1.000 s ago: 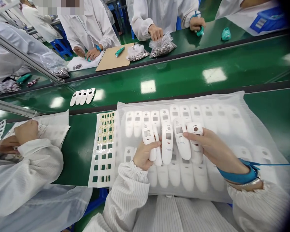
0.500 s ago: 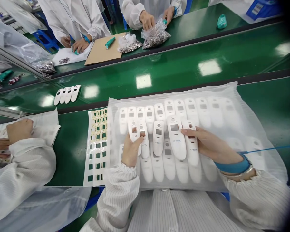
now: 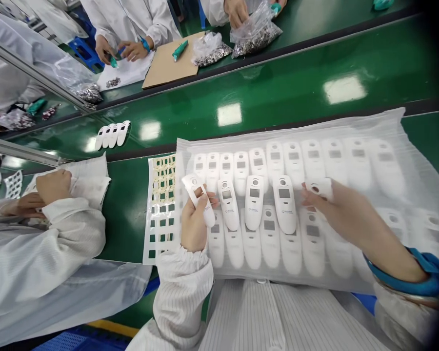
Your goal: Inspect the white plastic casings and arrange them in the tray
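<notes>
Left hand point(image 3: 193, 226) grips one white casing point(image 3: 199, 199) lifted at the foam sheet's point(image 3: 388, 127) left edge, right hand point(image 3: 336, 209) pinches another point(image 3: 320, 187); three loose casings point(image 3: 254, 202) lie between, rows beneath apparently untouched.

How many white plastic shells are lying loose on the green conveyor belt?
4: the white plastic shells lie side by side in one row on the green conveyor belt, far left. None looks hidden.

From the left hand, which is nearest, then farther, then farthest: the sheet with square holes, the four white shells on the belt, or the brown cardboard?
From the left hand:
1. Sheet with square holes, just beside it on its left.
2. Four white shells, farther up on the belt.
3. Brown cardboard, across the belt by other people.
</notes>
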`<state>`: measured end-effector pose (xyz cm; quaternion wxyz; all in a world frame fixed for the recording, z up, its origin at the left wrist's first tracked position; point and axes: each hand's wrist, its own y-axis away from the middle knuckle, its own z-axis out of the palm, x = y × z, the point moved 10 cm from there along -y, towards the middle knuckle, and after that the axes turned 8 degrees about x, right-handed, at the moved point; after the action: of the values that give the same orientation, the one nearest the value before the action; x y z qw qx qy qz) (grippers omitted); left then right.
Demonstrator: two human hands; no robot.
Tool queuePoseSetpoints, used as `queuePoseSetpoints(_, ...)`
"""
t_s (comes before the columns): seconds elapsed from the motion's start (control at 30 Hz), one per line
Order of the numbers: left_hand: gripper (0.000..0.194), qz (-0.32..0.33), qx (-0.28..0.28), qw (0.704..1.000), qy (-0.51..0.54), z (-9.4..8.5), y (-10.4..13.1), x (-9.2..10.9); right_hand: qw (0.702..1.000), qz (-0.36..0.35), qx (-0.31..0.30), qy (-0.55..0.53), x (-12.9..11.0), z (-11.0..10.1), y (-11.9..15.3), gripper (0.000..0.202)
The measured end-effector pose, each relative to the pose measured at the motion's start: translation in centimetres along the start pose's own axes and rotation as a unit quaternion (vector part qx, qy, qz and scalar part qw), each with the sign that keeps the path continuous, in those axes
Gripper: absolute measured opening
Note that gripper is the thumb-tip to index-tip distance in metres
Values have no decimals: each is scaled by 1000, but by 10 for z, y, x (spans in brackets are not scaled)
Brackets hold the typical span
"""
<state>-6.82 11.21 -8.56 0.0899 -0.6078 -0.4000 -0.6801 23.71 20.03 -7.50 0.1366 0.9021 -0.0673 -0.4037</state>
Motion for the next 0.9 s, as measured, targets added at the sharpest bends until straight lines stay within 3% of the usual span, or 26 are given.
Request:
queuePoseSetpoints(0.07,33,-90,-82,988,92,21,13,-2,988,72,-56,-128,-9,9,10,34)
queuePoseSetpoints(0.17,31,-217,-240,927,189,65,44,-3,918,179,-177,-305,-29,39,28,38)
queuePoseSetpoints(0.27,33,-264,-311,887,214,87,62,-3,877,205,-234,-367,-47,59,35,32)
queuePoseSetpoints(0.5,38,-294,-357,860,215,99,73,-6,893,167,-157,-387,-54,54,24,24)
queuePoseSetpoints(0.7,35,-285,-372,859,206,104,78,-10,884,155,-200,-392,-60,65,33,37)
queuePoseSetpoints(0.8,39,-227,-361,885,187,103,76,-11,871,171,-197,-417,-61,72,39,38)
queuePoseSetpoints(0.9,37,-122,-336,921,155,100,70,-3,866,145,-198,-436,-68,75,43,31)
